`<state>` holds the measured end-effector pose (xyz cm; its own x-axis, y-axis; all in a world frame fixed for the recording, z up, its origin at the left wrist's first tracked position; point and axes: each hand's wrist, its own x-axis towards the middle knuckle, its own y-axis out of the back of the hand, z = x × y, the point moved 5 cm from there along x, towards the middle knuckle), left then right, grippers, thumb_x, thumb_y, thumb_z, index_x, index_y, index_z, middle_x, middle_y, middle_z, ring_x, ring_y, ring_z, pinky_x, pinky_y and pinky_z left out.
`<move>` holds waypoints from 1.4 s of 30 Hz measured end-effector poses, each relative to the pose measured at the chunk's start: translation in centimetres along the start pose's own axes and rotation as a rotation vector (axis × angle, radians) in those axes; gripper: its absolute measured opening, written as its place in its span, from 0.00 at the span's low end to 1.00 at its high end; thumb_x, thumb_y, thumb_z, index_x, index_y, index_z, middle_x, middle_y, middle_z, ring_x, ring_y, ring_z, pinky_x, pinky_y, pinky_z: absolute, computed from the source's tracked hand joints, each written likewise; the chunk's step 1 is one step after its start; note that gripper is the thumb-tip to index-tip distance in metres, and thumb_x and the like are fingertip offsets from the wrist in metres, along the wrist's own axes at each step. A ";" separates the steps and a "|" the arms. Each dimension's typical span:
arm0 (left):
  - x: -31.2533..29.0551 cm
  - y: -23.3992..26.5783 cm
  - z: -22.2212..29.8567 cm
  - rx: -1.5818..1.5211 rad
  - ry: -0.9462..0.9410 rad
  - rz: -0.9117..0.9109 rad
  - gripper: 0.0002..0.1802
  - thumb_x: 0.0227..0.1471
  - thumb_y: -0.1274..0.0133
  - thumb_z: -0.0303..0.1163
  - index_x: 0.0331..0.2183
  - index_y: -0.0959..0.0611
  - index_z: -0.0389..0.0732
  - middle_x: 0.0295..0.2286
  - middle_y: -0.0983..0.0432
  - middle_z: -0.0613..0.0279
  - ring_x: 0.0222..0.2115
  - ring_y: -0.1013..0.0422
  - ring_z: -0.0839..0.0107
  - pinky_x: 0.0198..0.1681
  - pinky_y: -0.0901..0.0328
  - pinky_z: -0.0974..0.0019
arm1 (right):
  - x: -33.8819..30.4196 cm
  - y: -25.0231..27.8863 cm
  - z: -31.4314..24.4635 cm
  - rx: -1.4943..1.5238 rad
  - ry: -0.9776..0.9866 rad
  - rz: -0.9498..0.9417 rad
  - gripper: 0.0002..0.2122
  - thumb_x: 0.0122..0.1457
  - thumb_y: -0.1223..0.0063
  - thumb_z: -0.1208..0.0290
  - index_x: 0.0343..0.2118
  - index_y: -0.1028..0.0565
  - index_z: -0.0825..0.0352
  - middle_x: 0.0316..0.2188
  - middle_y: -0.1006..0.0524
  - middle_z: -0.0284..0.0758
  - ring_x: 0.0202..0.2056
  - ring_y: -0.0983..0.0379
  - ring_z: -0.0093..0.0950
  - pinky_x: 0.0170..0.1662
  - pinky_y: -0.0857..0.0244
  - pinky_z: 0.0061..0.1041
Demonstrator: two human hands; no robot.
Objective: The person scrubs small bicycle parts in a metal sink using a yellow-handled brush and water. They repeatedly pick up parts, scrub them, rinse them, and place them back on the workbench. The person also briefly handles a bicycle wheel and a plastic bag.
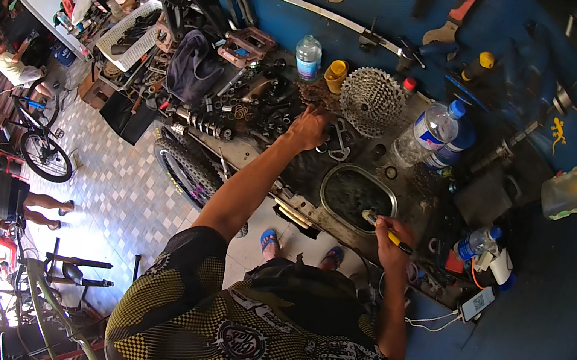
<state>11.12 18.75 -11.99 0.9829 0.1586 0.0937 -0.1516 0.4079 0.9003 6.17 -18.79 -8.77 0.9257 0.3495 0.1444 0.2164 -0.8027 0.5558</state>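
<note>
My left hand (307,130) reaches over the cluttered workbench, close to a brown, chain-like heap (315,95). Its fingers look curled together, and what they hold, if anything, is hidden. At the bench's near edge my right hand (392,248) is closed around a brush (399,242) with a yellow and black handle. The brush's pale tip rests at the rim of an oval metal-edged tray (322,196) holding dark liquid. Between my hands lies a silver metal part (342,140). A bicycle cassette (372,102) stands farther back on the bench.
Plastic bottles (427,135) and a yellow container (335,76) stand at the back. Pedals (247,46), a dark cloth (194,66) and loose parts crowd the left. A bicycle wheel (183,170) is below the edge. A cabled phone (477,304) sits right. Other people are far left.
</note>
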 end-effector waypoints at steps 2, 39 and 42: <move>0.6 -0.3 -0.4 0.007 0.019 0.038 0.23 0.52 0.38 0.32 0.52 0.15 0.51 0.59 0.29 0.51 0.63 0.39 0.45 0.68 0.43 0.46 | -0.1 0.1 -1.1 -0.047 0.034 0.003 0.08 0.58 0.32 0.65 0.36 0.13 0.64 0.29 0.18 0.39 0.35 0.20 0.36 0.43 0.28 0.35; -10.3 -4.9 9.3 -0.734 0.289 0.010 0.11 0.54 0.33 0.25 0.39 0.14 0.32 0.29 0.16 0.60 0.30 0.19 0.73 0.32 0.26 0.68 | 4.5 -2.0 -5.6 0.099 0.189 -0.054 0.09 0.58 0.32 0.61 0.33 0.14 0.62 0.24 0.18 0.34 0.32 0.24 0.35 0.38 0.31 0.36; -9.8 -4.0 10.8 -0.585 0.183 -0.009 0.11 0.54 0.32 0.26 0.37 0.15 0.31 0.29 0.15 0.60 0.29 0.20 0.74 0.32 0.26 0.68 | 4.5 -2.7 -6.1 0.079 0.294 -0.020 0.11 0.63 0.35 0.61 0.37 0.13 0.65 0.29 0.19 0.37 0.37 0.23 0.33 0.40 0.30 0.33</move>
<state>3.18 5.82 -11.88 0.9583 0.2837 -0.0344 -0.2266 0.8277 0.5134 7.81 -12.11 -4.66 0.7942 0.4814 0.3708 0.2681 -0.8252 0.4971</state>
